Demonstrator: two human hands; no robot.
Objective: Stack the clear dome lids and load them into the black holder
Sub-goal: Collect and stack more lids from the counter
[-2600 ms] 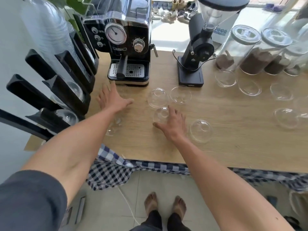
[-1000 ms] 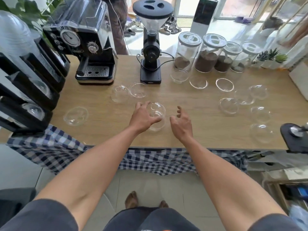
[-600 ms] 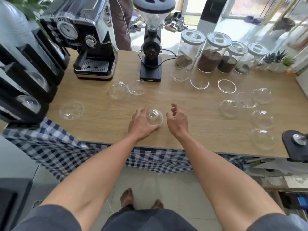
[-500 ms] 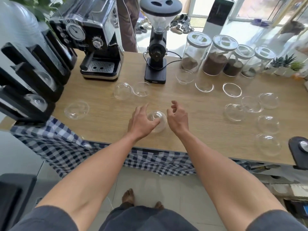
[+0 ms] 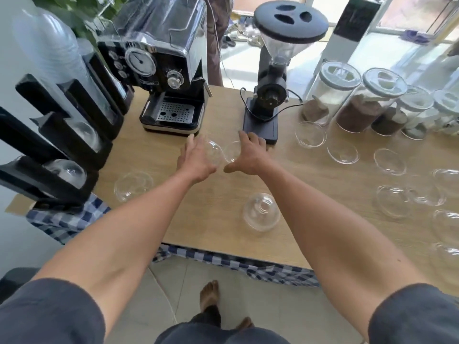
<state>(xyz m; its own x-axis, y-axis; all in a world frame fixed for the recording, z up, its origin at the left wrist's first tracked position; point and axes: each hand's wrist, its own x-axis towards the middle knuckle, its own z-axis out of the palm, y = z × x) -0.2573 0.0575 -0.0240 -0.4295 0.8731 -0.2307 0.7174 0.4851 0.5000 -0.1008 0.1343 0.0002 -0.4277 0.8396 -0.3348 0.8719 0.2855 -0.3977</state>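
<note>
Right, we've got both hands out over the wooden table (image 5: pixel 310 199), on the pair of clear dome lids lying side by side in front of the espresso machine (image 5: pixel 159 70) and the grinder (image 5: pixel 270 95). Our left hand (image 5: pixel 196 160) sits on the left dome lid (image 5: pixel 213 150), fingers fairly straight and laid over its left side; we can't tell if they actually close round it. Our right hand (image 5: pixel 250 155) covers the right dome lid (image 5: pixel 232 151) from the right, fingers extended forward, thumb splayed toward the left hand, also no clear grip visible. The two lids lie between the hands, touching or just about, each under its own hand, so the coming move looks like pushing or lifting one onto the other, one hand per lid. A stacked dome lid (image 5: pixel 260 211) stands dome-up nearer the table edge, below the right forearm, nearer the right hand than the left. Another loose lid (image 5: pixel 133 184) lies left, close to the black holder (image 5: pixel 57 155), nearer the left hand. More lids (image 5: pixel 395 199) are scattered on the right, well apart from both hands. The holder's slots already show clear domes.
</note>
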